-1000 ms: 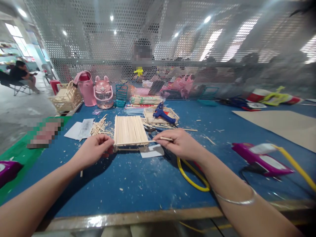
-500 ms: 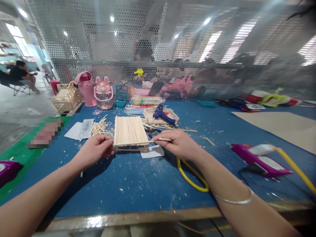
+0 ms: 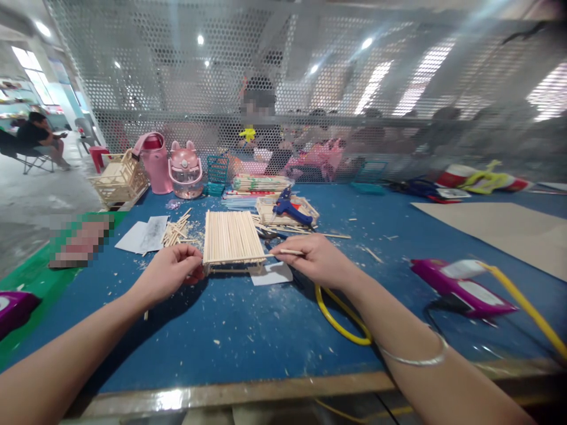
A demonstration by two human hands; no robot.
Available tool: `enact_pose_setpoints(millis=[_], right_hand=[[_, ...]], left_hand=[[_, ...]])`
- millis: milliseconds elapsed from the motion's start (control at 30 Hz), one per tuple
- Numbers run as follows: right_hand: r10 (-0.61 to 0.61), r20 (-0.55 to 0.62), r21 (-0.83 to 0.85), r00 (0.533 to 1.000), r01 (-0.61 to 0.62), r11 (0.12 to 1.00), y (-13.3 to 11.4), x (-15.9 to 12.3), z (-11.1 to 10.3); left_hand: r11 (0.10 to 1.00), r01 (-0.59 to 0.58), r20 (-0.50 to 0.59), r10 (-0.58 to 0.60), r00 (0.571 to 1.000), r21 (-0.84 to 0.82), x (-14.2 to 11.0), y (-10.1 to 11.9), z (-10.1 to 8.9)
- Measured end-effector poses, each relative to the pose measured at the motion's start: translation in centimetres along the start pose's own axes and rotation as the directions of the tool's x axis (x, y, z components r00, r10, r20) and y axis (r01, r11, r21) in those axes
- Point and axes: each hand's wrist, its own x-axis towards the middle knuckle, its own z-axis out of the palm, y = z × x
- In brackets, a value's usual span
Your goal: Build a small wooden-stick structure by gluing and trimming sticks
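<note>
A small model of pale wooden sticks [image 3: 233, 236], with a flat top of sticks laid side by side, stands in front of me on the blue table. Curled fingers of my left hand [image 3: 179, 267] are closed at its front left corner. On the other side my right hand [image 3: 312, 257] pinches a thin wooden stick [image 3: 291, 252]. Its fingertips are close to the model's front right corner, where a stick end pokes out. Under that corner lies a white paper piece [image 3: 271, 274]. The model's underside is mostly hidden.
Behind the model, a blue glue gun [image 3: 292, 209] rests on a stick frame [image 3: 266, 211]. Loose sticks [image 3: 178, 229] lie at left. Pink bottles [image 3: 156, 165] stand farther back before a perforated metal screen [image 3: 177, 71]. A purple device [image 3: 463, 289] and yellow tube [image 3: 339, 321] are right.
Both hands keep nearly the same hold and place at the model. The whole view has shifted very slightly.
</note>
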Motion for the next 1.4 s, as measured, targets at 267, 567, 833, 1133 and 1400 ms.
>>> enact_pose_setpoints(millis=[267, 567, 833, 1133, 1400], right_hand=[[0.021, 0.026, 0.045, 0.999, -0.022, 0.999, 0.0, 0.1, 0.0], [0.056, 0.056, 0.052, 0.997, -0.059, 0.997, 0.0, -0.1, -0.1], [0.064, 0.068, 0.084, 0.996, -0.069, 0.994, 0.0, -0.1, -0.2], [0.332, -0.65, 0.061, 0.683, -0.389, 0.919, 1.7, -1.7, -3.1], [0.21, -0.225, -0.044, 0.951, -0.225, 0.973, 1.4, -1.1, -2.6]], left_hand=[[0.907, -0.215, -0.067, 0.255, 0.965, 0.362, -0.2, -0.1, 0.0], [0.258, -0.555, 0.096, 0.844, 0.528, 0.791, 0.2, -0.6, 0.4], [0.241, -0.561, 0.111, 0.847, 0.52, 0.792, 0.8, -1.1, 1.4], [0.296, -0.569, 0.08, 0.836, 0.543, 0.767, 0.7, -1.3, 1.5], [0.397, -0.559, 0.012, 0.808, 0.589, 0.728, 0.9, -1.4, 1.5]])
